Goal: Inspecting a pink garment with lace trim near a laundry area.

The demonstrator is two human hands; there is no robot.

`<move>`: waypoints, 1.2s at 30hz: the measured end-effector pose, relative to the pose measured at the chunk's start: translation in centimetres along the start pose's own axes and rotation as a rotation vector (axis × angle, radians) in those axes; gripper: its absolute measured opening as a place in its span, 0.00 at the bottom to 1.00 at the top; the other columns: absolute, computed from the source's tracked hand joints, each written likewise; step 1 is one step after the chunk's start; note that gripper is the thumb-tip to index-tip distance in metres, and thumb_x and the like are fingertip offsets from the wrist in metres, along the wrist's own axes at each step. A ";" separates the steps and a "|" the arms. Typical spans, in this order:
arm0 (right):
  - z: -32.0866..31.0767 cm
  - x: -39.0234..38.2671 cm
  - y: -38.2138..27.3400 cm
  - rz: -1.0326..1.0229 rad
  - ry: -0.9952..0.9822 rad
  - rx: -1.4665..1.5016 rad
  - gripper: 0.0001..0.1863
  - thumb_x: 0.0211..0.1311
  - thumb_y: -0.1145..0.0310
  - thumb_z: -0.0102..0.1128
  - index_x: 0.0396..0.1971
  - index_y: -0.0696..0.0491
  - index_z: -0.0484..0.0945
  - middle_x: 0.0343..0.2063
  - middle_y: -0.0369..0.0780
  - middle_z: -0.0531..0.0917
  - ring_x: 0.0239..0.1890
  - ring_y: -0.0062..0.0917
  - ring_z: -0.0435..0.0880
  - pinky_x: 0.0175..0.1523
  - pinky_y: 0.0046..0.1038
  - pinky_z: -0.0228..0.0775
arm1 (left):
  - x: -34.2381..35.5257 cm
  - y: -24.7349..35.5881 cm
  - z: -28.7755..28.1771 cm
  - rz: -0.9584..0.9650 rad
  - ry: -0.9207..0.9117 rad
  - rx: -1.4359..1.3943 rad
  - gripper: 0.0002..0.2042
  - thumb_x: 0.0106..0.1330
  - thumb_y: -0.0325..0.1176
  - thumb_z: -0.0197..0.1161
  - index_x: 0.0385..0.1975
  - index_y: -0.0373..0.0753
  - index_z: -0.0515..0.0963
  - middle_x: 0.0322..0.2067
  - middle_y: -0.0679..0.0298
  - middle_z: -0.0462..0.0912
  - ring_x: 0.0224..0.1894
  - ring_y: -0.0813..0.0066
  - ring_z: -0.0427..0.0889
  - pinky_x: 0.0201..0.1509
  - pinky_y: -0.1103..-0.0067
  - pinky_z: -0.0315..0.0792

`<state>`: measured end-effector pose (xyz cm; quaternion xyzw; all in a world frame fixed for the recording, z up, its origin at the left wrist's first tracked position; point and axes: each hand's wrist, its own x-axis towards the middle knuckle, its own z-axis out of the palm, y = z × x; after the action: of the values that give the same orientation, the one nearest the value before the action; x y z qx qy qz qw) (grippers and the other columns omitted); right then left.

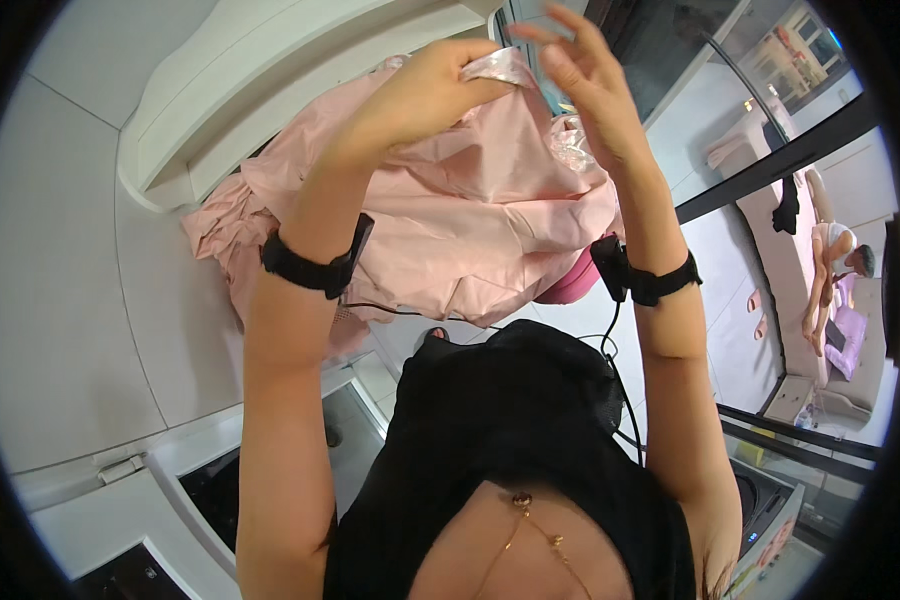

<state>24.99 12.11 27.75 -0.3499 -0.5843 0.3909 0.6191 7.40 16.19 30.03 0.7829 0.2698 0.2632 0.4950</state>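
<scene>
L hand (425, 85) pinches the top edge of the pink cloth (470, 215), held high overhead; R hand (585, 85) is beside it, fingers spread, gripping nothing. Risk: a one-hand pinch on slippery fabric may slip, dropping the cloth to the floor (60, 280).

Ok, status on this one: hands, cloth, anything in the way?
Left hand raised, gripping pink cloth at its top edge. Right hand open, fingers beside the same edge. Cloth hangs bunched in front of the body. Nothing blocking.

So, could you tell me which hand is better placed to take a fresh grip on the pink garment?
The right hand: it is open beside the pink garment, while the left hand already grips its edge.
</scene>
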 end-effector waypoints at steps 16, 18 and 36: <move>-2.5 -3.4 -3.9 0.047 0.087 0.017 0.05 0.53 0.71 0.56 0.24 0.56 0.72 0.20 0.29 0.71 0.23 0.10 0.66 0.31 0.11 0.56 | -1.6 -3.4 -6.4 -0.102 -0.073 -0.086 0.06 0.50 0.30 0.63 0.22 0.36 0.74 0.19 0.74 0.70 0.23 0.89 0.68 0.25 0.91 0.64; -2.6 -2.9 -4.1 0.002 0.132 0.015 0.05 0.54 0.71 0.55 0.24 0.55 0.71 0.20 0.29 0.70 0.23 0.10 0.64 0.32 0.12 0.55 | -1.6 -2.3 -8.0 -0.057 -0.033 -0.036 0.06 0.51 0.32 0.62 0.23 0.37 0.74 0.20 0.75 0.71 0.22 0.89 0.69 0.24 0.91 0.65; 0.9 -4.9 -2.3 0.127 -0.260 -0.321 0.20 0.45 0.65 0.63 0.37 0.57 0.70 0.27 0.32 0.71 0.29 0.15 0.66 0.33 0.17 0.58 | -1.1 0.9 1.0 0.253 -0.159 0.198 0.07 0.55 0.32 0.57 0.24 0.34 0.73 0.18 0.74 0.69 0.19 0.89 0.64 0.20 0.88 0.58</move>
<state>24.17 6.69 27.65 -0.4268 -0.6908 0.3727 0.4492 7.42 14.48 30.33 0.8738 0.1535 0.2329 0.3982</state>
